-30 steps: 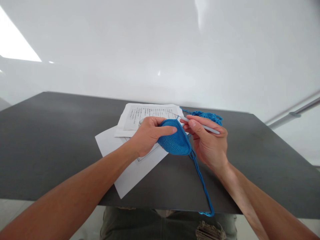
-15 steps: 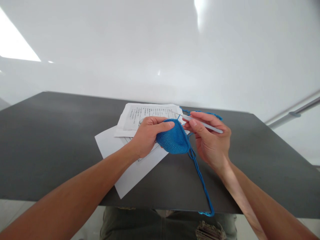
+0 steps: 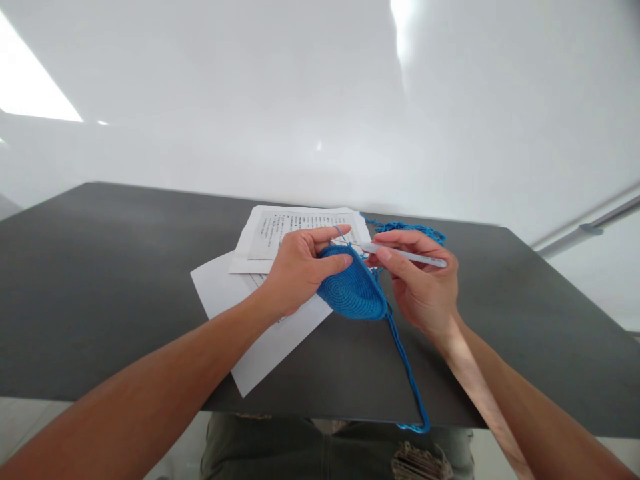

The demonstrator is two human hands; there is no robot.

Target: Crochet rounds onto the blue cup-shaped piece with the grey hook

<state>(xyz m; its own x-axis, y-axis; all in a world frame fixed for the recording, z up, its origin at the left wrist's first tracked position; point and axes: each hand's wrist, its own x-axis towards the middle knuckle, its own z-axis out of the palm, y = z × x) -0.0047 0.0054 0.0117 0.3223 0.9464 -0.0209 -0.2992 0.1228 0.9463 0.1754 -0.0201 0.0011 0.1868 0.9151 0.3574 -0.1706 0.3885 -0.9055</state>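
head view, both forearms entering from the lower corners and converging over the counter (image 3: 140, 280). the left hand (image 3: 300, 270) grips the blue crocheted piece (image 3: 350, 290) at its upper left edge, thumb laid across the front and index finger extended toward the right, with a thin blue strand (image 3: 342, 233) passing at its tip. the right hand (image 3: 425, 277) is closed on the pale handle of the crochet hook (image 3: 420, 258) in a pencil-like grip, the hook directed left toward the top of the piece. the piece is held above the counter, in front of the printed sheet (image 3: 257, 250) and the lower sheet (image 3: 250, 363). trailing yarn (image 3: 406, 360) runs from beside the piece to the near edge of the counter; the yarn heap (image 3: 413, 231) lies beyond the right hand.

compared with the preceding frame, the left index finger has straightened above the thumb, the piece sits slightly lower and farther right, and more of the yarn heap shows.

the remaining left fingers are largely hidden behind the piece; the hook's fine tip is hard to make out, the print is too small to read, and both forearms are cut off by the frame.
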